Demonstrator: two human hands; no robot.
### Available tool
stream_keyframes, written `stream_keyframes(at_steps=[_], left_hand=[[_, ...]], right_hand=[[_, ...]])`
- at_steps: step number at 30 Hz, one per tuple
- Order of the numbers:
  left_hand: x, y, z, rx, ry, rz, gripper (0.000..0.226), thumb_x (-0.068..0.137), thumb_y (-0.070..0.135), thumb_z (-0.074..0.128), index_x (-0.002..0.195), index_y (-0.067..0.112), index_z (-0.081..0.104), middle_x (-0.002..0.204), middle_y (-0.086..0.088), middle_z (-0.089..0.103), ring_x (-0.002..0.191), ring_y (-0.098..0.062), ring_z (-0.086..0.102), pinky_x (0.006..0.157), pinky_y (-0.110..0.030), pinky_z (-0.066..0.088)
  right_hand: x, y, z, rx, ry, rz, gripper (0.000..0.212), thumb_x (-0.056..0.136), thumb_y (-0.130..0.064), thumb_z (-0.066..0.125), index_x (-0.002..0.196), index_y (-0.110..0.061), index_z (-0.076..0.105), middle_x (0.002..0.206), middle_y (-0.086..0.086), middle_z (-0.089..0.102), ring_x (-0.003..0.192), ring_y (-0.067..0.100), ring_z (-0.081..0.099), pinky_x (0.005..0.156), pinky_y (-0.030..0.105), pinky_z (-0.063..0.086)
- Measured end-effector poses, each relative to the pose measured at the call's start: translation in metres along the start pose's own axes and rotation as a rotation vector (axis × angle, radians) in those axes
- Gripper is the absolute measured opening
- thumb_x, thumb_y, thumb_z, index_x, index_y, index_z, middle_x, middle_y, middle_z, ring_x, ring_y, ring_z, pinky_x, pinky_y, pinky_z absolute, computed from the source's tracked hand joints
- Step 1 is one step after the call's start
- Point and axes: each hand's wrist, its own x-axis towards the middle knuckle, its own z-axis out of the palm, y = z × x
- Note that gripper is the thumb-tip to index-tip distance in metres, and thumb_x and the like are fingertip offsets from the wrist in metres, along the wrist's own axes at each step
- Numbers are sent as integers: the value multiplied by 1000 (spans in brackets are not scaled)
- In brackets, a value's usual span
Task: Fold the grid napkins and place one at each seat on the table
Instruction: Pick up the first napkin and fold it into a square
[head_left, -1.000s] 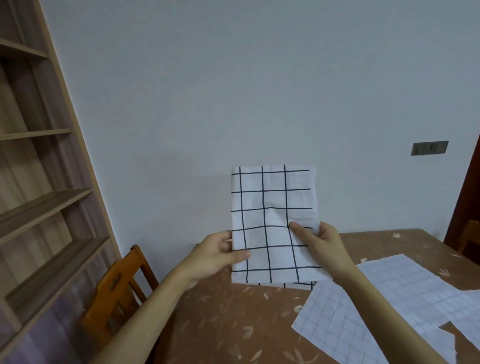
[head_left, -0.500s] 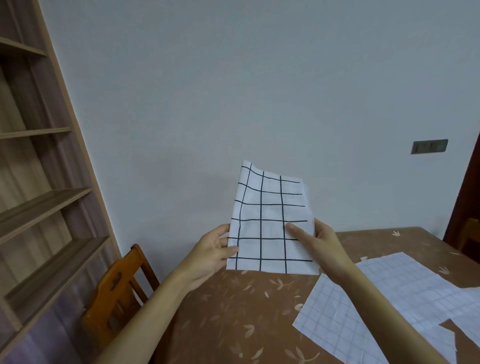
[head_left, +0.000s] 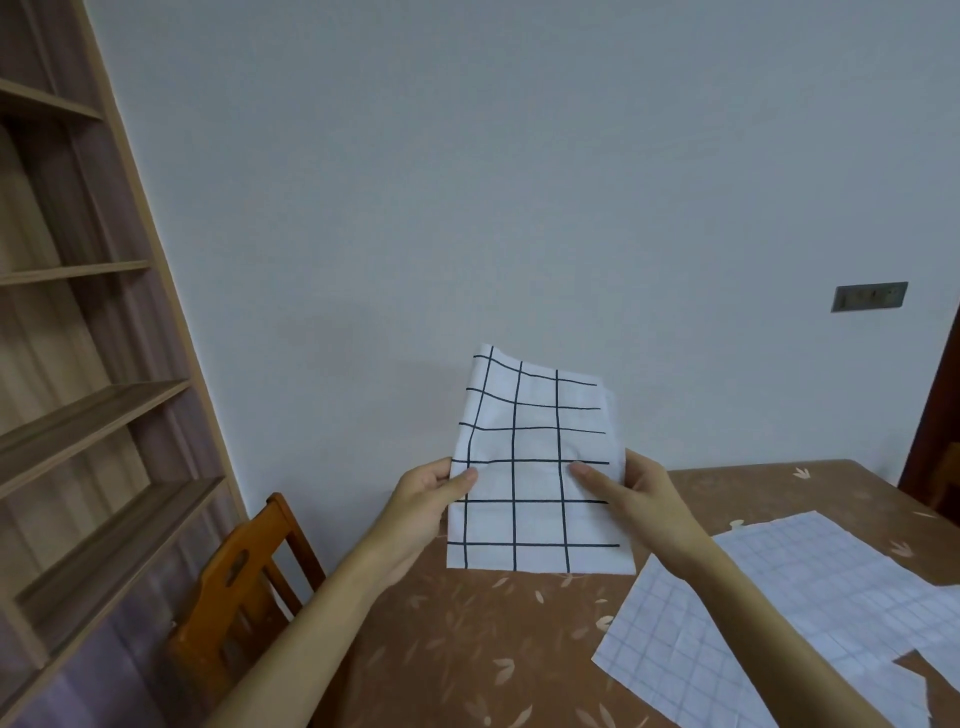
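**Left hand (head_left: 422, 500) and right hand (head_left: 640, 494) pinch a folded napkin (head_left: 535, 447)**

It stands upright above the desk (head_left: 467, 654), left of the unfolded cloths (head_left: 810, 587). Its top sags; I reckon a slack pinch would let the layers slide and spoil the fold.

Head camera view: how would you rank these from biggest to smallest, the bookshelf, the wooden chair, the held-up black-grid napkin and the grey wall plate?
1. bookshelf, largest by far.
2-3. black-grid napkin and wooden chair: about alike; the napkin is nearer the camera, so unranked.
4. grey wall plate, smallest.
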Motion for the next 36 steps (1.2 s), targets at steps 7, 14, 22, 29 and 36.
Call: stream_keyframes(at_steps=[7, 14, 22, 29, 36], left_hand=[[1, 7, 5, 34, 34, 4, 23, 99, 24, 61, 115, 12, 73, 109, -3, 78, 105, -19, 73, 93, -35, 59], [1, 8, 5, -33, -32, -27, 24, 98, 18, 61, 120, 17, 71, 117, -4, 75, 112, -21, 70, 101, -46, 53], [5, 3, 10, -95, -59, 0, 31, 101, 4, 47, 119, 15, 70, 122, -8, 73, 115, -24, 68, 99, -41, 51], [5, 1, 19, -69, -18, -35, 41, 95, 0, 37, 74, 14, 68, 83, -13, 58, 73, -22, 55, 56, -26, 46], [9, -7, 26, 20, 79, 14, 19, 92, 25, 64, 86, 11, 74, 89, -9, 74, 86, -23, 68, 79, -39, 51]], right_hand=[[-1, -3, -7, -59, -92, -9, 22, 93, -30, 66, 112, -19, 71, 101, -3, 79, 91, 18, 76, 78, 32, 61], [-3, 2, -21, 104, -96, 63, 22, 99, -23, 57, 116, -15, 69, 106, 4, 78, 96, 23, 75, 78, 32, 61], [-4, 9, -34, 194, -97, 83, 25, 100, -9, 51, 113, -13, 73, 108, 6, 77, 98, 24, 74, 80, 33, 58], [-5, 16, -47, 112, -105, 40, 46, 95, 4, 38, 72, -16, 74, 80, 6, 68, 66, 19, 61, 54, 23, 48], [2, 28, -62, 281, -72, 138, 40, 101, -34, 40, 102, -13, 73, 101, 13, 72, 87, 26, 64, 78, 37, 50]])
